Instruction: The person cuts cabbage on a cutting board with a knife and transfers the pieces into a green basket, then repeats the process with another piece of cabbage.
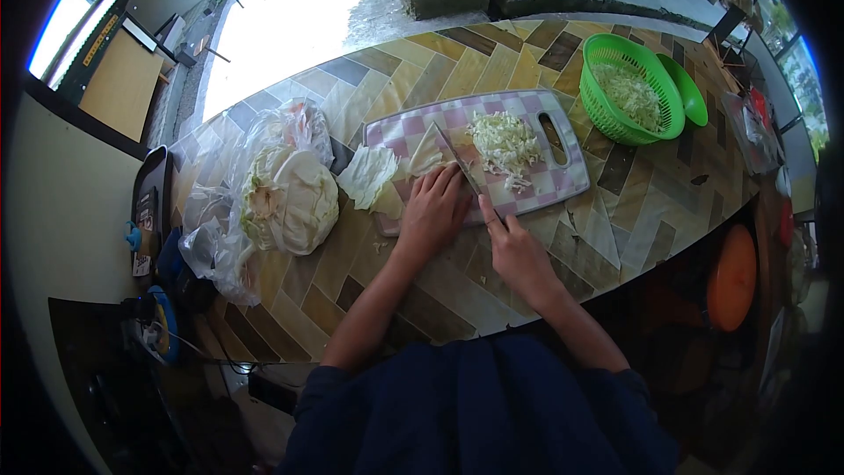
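My right hand [520, 259] is wrapped around the handle of a knife [459, 160], whose blade points away across the cutting board [396, 134]. Just left of the blade, my left hand [431, 211] presses a pale cabbage leaf [425, 157] down with its fingertips, partly covering it. To the blade's right lies a heap of shredded cabbage [505, 142]. Another loose cabbage leaf [367, 174] overlaps the board's left edge. Farther left, a partly peeled cabbage head [290, 198] rests against a clear plastic bag [209, 233].
A green colander [591, 98] with shredded cabbage stands right of the board, beside a green bowl [690, 101]. The table [457, 299] has a curved front edge. A dark tray [151, 178] is at far left, an orange stool [731, 278] below right.
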Demonstrator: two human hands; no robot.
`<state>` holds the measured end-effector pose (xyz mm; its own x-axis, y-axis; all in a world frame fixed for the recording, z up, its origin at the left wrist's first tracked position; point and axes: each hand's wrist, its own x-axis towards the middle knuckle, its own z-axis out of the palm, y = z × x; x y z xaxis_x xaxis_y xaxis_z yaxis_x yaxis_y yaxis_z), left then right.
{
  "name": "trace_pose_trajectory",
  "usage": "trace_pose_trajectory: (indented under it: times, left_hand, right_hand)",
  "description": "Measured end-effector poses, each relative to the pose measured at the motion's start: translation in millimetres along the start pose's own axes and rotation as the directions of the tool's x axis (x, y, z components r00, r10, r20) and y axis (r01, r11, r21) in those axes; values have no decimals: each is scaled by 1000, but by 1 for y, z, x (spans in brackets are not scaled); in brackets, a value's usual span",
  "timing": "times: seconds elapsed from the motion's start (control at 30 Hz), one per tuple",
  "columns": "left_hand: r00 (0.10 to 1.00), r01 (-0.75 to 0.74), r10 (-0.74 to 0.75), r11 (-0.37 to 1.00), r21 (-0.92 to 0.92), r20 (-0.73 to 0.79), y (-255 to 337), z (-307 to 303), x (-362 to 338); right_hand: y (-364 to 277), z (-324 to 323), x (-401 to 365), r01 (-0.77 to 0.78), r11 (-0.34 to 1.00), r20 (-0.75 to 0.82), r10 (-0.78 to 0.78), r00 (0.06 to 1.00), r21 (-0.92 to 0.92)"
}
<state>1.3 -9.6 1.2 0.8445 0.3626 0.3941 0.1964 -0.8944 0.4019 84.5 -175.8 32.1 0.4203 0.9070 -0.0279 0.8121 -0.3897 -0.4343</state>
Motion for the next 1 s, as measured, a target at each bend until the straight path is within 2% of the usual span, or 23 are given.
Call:
trace_pose_trajectory:
  times: [0.17,0.3,0.37,0.5,0.57,0.67,0.77,0.9,1.0]
  left_hand:
    - [1000,20,-20,999,-26,-6,3,1,2]
    - [992,125,-127,990,-58,-27,13,12,6]
    - [988,150,-151,984,-97,-4,19,10,8]
    - [999,43,-42,998,51,-5,13,10,3]
    - [999,-35,40,981,189,-25,13,7,0]
    - [998,-61,63,992,109,-15,5,11,-3]
    - [996,-89,88,990,113,19,2,10,-4]
    - [999,-48,46,995,90,21,7,7,-2]
    - [999,-40,38,995,92,22,9,6,-2]
  right_hand:
    - [4,9,17,21,990,-98,-7,995,142]
    - [10,4,19,0,975,-175,40,984,221]
    - [17,2,18,76,941,-235,3,972,330]
    - [16,-4,13,117,894,-236,-13,972,433]
    - [12,-3,9,102,909,-215,-14,977,404]
    - [5,-5,3,66,922,-178,3,984,382]
    - [0,-4,-2,11,942,-122,32,992,337]
    - [-15,-9,-9,-87,974,-49,99,994,210]
    - [-26,-7,-9,-173,966,18,173,985,190]
